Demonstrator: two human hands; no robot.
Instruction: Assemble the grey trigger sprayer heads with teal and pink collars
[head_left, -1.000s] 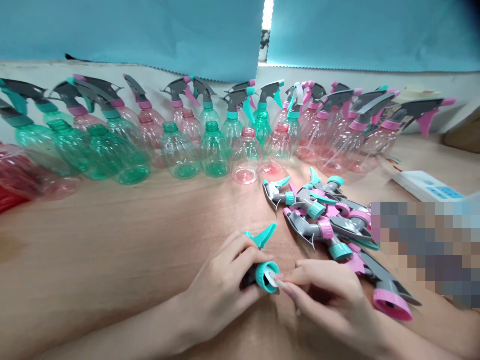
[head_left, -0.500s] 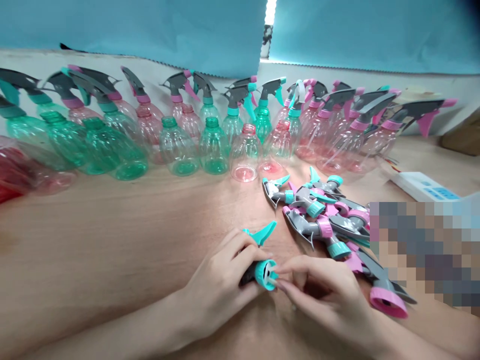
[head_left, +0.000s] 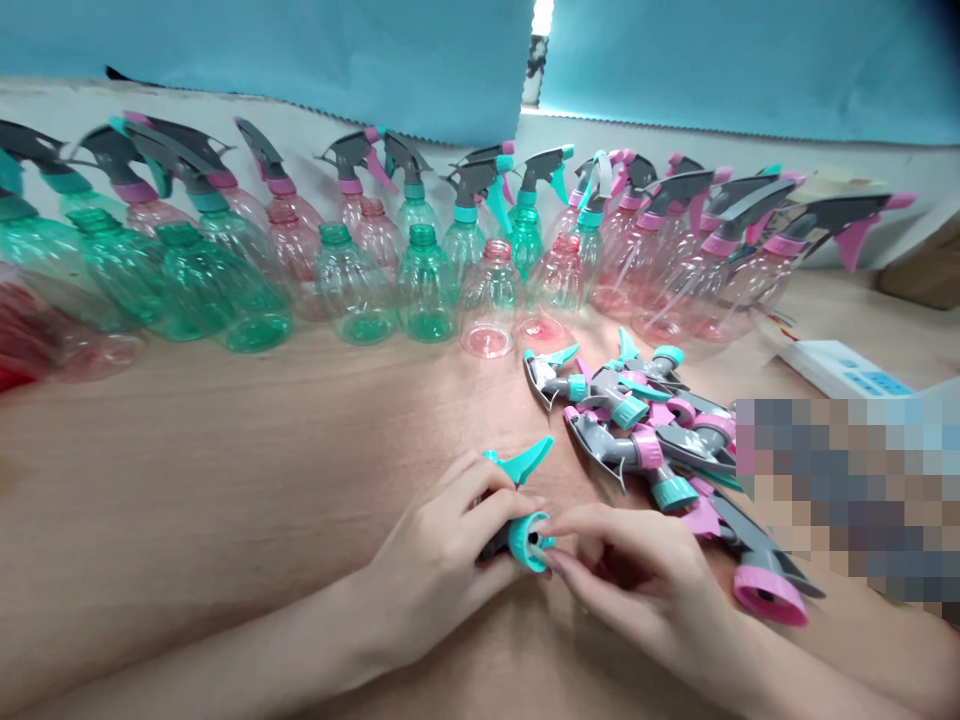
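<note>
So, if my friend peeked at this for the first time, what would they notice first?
Probably the see-through pink and green bottles lined up along the back of the table, many topped with trigger sprayers. Next, maybe the jumbled pile of loose trigger sprayers, right of center. Up front, the left hand grips a teal-collared trigger sprayer, and the right hand is at its open collar.

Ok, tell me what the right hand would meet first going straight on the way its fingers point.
The teal collar of the spray head held in the left hand. The right hand's fingertips seem to be at its open end, perhaps touching; depth is unclear.
</note>
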